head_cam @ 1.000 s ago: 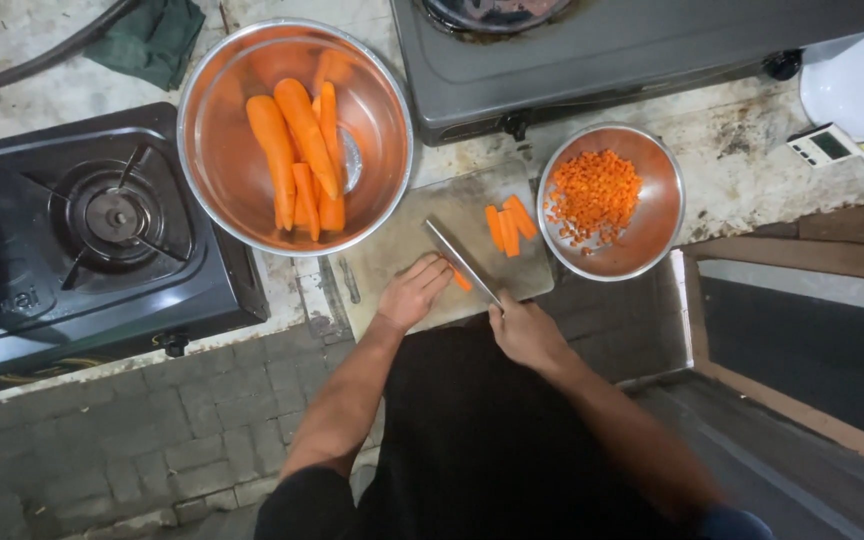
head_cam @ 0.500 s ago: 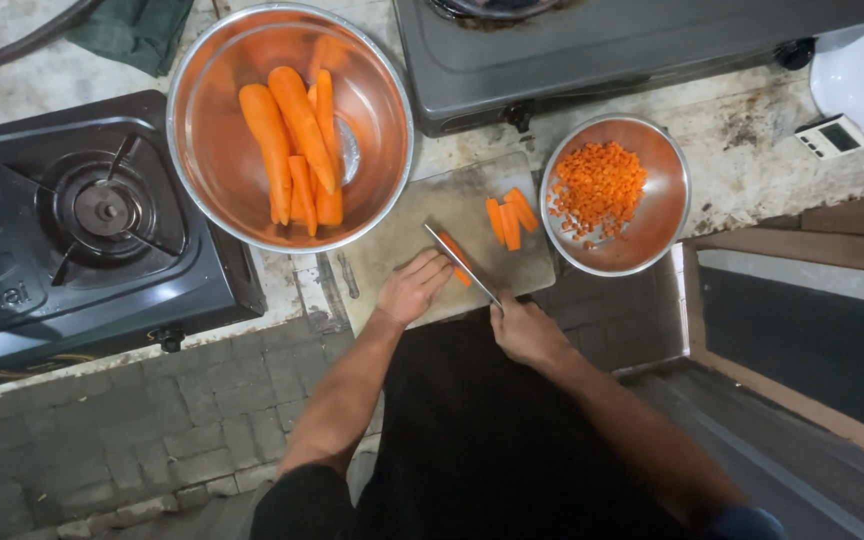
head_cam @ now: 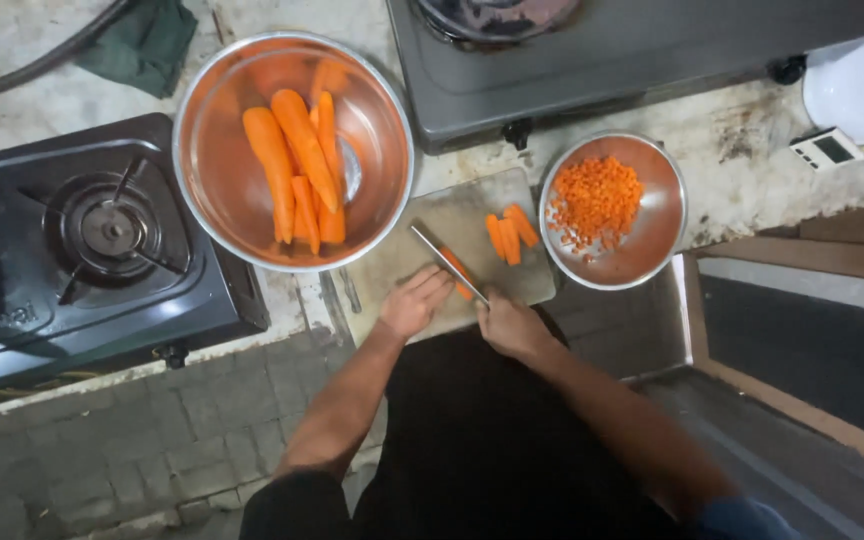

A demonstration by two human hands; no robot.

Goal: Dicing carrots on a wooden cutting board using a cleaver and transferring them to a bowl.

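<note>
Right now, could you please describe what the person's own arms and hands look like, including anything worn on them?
Both forearms are bare. The left hand and the right hand wear no gloves, and no watch or bracelet shows at either wrist; rings are too small to tell. A blue sleeve edge shows on the right upper arm. No sleeve shows on the left arm. A dark garment covers the body between them.

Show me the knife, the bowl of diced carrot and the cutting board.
knife (head_cam: 444, 260), head view, middle of blade.
bowl of diced carrot (head_cam: 664, 235), head view, bare inner wall.
cutting board (head_cam: 462, 210), head view, bare top surface.
</note>
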